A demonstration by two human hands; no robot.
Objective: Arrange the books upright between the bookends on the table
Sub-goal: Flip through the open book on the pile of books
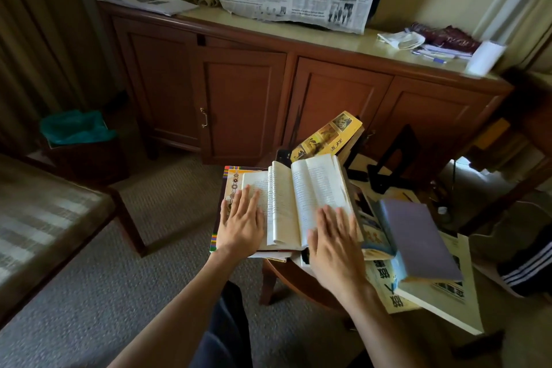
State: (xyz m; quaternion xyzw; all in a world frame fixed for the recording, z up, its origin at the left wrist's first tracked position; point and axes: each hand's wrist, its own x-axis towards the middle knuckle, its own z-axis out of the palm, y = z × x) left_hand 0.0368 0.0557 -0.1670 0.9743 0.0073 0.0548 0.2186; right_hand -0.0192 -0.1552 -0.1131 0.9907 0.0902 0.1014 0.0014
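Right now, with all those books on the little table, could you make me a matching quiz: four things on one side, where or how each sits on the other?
Things:
1. open book
2. yellow book
3. purple book
4. bookend

States:
A. closed, lying flat on the right pile
B. black, upright at the back
C. pages spread under both hands
D. tilted, leaning behind the open pages

Pairs: 1-C, 2-D, 3-A, 4-B

At the centre of the frame an open book (298, 203) lies on a stack, with the left hand (242, 218) flat on its left page and the right hand (334, 243) flat, blurred, on its right page. Right of it a purple book (418, 239) lies tilted on others, and a black bookend (391, 158) stands above beside a leaning yellow book (327, 134).
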